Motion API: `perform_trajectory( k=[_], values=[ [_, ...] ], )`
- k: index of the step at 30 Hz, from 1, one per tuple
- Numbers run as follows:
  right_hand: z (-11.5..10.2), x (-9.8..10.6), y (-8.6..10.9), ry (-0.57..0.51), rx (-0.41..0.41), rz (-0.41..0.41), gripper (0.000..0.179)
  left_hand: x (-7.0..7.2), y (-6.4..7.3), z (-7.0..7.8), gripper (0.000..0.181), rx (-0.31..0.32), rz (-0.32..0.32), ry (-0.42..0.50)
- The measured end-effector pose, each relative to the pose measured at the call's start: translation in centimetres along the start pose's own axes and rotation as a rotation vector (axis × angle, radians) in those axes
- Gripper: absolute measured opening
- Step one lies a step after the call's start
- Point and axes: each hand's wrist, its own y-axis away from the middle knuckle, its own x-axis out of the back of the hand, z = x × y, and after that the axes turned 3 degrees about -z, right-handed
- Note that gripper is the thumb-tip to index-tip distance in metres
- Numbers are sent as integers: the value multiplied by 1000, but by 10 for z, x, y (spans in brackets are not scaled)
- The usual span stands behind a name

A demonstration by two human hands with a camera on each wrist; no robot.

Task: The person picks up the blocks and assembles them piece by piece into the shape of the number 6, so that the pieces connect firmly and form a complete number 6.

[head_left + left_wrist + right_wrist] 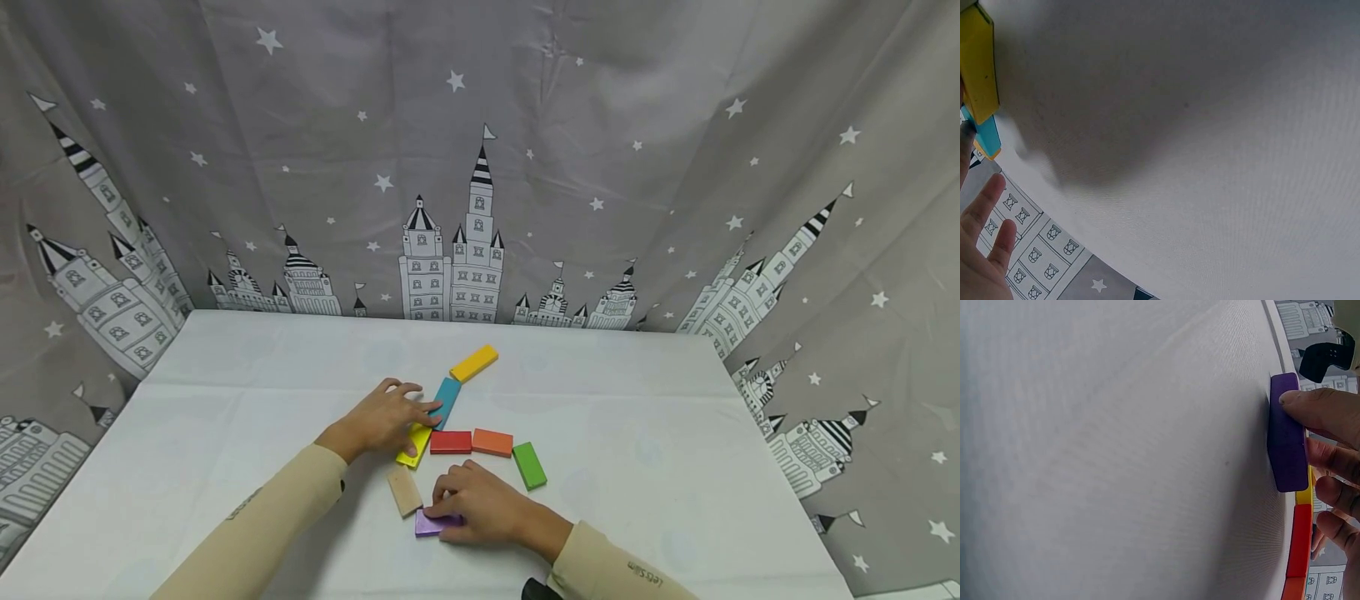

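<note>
My left hand (pixel 387 419) reaches over a yellow block (pixel 415 446) and a blue block (pixel 447 400), its fingers spread. Its thumb lies on the yellow one, a fingertip where the two blocks meet. In the left wrist view the other fingers stretch out past them. With thumb and index finger, my right hand (pixel 487 504) pinches a purple block (pixel 1288 434), the other fingers curled loosely. Beside the purple block's left end lies a plain wooden block (pixel 405 492), its far end close to the yellow block.
A red block (pixel 451 442) and an orange block (pixel 492 442) run rightward from the yellow one. A green block (pixel 529 466) slants down beyond them. At the far end sits an amber block (pixel 475 363). The white tabletop (pixel 637 417) meets a grey castle-print curtain (pixel 562 167).
</note>
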Motion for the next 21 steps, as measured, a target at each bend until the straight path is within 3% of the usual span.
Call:
perform_trajectory(
  k=[12, 21],
  values=[
    [0, 1, 5, -61, -58, 10, 38, -1, 0, 0, 60, 3, -7, -1],
    [23, 21, 31, -132, -132, 79, 36, -1, -2, 0, 61, 13, -22, -7]
  ],
)
